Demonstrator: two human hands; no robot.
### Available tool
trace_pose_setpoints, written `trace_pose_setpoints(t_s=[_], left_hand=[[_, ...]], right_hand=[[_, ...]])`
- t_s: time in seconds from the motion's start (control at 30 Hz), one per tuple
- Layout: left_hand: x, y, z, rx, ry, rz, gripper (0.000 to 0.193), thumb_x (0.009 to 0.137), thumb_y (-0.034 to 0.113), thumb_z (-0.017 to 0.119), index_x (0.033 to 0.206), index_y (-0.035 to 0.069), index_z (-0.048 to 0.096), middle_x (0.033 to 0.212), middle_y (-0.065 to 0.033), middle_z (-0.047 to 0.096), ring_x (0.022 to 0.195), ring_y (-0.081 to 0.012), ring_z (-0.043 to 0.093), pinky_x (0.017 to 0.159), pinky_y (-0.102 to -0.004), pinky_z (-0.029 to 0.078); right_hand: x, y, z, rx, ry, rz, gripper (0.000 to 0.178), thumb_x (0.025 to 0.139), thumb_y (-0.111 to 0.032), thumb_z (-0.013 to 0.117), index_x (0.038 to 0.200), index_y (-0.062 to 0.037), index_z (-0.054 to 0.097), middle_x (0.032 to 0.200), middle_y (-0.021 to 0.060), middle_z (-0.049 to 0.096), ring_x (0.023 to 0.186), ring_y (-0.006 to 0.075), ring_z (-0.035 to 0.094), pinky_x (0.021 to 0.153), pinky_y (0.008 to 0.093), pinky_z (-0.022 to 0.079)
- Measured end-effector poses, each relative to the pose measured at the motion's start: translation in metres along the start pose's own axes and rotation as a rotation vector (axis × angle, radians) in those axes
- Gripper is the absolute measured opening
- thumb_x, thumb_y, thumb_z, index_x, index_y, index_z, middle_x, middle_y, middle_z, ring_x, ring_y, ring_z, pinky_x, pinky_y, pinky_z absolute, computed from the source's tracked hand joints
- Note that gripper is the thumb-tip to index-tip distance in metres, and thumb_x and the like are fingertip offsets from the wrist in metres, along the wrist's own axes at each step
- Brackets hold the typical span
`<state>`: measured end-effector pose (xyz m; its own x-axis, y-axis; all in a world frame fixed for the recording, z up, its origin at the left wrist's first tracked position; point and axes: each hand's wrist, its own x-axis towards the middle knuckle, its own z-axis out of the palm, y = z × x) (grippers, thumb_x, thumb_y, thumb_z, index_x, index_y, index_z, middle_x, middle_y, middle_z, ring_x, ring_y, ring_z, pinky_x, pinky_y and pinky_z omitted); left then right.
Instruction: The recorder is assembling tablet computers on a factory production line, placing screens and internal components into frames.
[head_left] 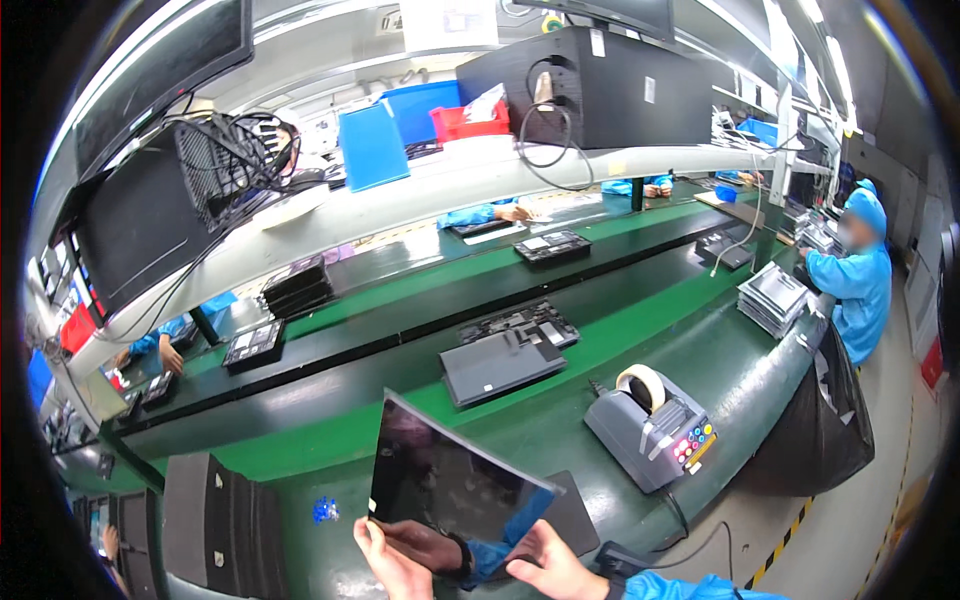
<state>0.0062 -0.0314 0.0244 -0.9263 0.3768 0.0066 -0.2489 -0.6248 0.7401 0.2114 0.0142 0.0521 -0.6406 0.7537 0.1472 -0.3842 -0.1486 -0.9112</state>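
Observation:
A thin, glossy black display panel [450,465] is held tilted up in front of me, above the near edge of the green bench. My left hand [395,565] pinches its lower left corner. At the lower right edge, my right hand [560,570] grips it with the thumb along the border; its other fingers are partly hidden. The glass mirrors a hand and a blue sleeve. Behind the panel's right side, a dark flat plate [578,512] lies on the bench, partly covered.
A grey tape dispenser [650,425] stands to the right. Opened laptop parts [505,365] lie beyond the panel. Black foam blocks [215,525] and small blue pieces [326,510] are at left. A black bag [815,430] hangs at the right edge, near a person in blue [860,270].

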Motion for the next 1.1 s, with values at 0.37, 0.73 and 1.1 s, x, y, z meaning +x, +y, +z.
trace_pose_setpoints(t_s=[0.37, 0.73, 1.1], left_hand=[[-0.061, 0.054, -0.013, 0.366, -0.11, -0.142, 0.035, 0.097, 0.03, 0.045, 0.121, 0.004, 0.046, 0.121, -0.0147, 0.053, 0.115, -0.0264, 0.049, 0.099, -0.0406, 0.04], [-0.067, 0.016, 0.03, 0.465, -0.138, -0.357, 0.015, 0.094, 0.026, 0.056, 0.093, 0.011, 0.054, 0.06, 0.0049, 0.044, 0.047, -0.0066, 0.039, 0.042, -0.0229, 0.029], [-0.079, 0.009, 0.04, 0.511, -0.291, -0.443, 0.027, 0.095, 0.021, 0.053, 0.112, 0.0, 0.054, 0.098, -0.0047, 0.061, 0.081, -0.013, 0.056, 0.071, -0.027, 0.045]], right_hand=[[0.02, -0.01, -0.045, -0.326, 0.006, 0.221, 0.026, 0.095, -0.025, 0.054, 0.097, 0.0004, 0.059, 0.083, -0.002, 0.056, 0.079, 0.008, 0.048, 0.072, 0.0264, 0.044], [-0.036, -0.03, -0.111, -0.523, 0.568, -0.267, 0.029, 0.094, -0.026, 0.047, 0.083, -0.0028, 0.06, 0.068, 0.0052, 0.059, 0.058, 0.0108, 0.055, 0.052, 0.0238, 0.044], [-0.047, -0.067, -0.184, -0.399, 1.163, -0.184, 0.014, 0.093, -0.015, 0.053, 0.085, -0.0035, 0.056, 0.069, 0.0009, 0.056, 0.056, 0.0058, 0.05, 0.049, 0.0201, 0.039]])
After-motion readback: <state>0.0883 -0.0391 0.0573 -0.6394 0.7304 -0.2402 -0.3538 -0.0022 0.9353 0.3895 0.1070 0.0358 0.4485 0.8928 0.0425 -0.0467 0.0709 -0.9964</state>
